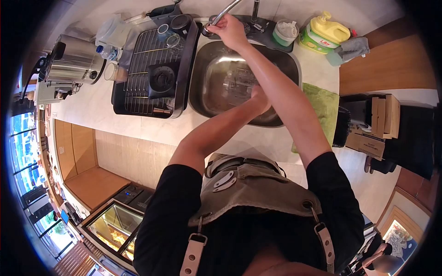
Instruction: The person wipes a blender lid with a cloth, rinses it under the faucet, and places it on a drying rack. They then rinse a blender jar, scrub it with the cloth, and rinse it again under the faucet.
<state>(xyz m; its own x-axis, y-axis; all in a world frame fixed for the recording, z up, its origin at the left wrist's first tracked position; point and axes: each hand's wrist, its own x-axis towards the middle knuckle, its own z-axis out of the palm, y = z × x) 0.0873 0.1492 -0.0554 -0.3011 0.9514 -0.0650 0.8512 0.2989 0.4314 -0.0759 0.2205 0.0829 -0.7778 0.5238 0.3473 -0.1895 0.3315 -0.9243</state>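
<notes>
My arms cross over the stainless steel sink (pixel 202 94). My right hand (pixel 232 33) reaches to the sink's back left corner, its fingers closed at the chrome faucet fitting (pixel 206 30), where a flexible metal hose (pixel 226 8) runs upward. My left hand (pixel 261 99) is low over the sink, beneath my right forearm. That forearm hides its fingers, so what they hold, if anything, does not show. Wet, shiny patches lie on the sink bottom.
Left of the sink stands a dish rack (pixel 138 76) with cups and a black square piece (pixel 162 79). A steel urn (pixel 76 60) and a water bottle (pixel 107 52) are farther left. A yellow soap jug (pixel 329 30) and a green cloth (pixel 317 110) lie right.
</notes>
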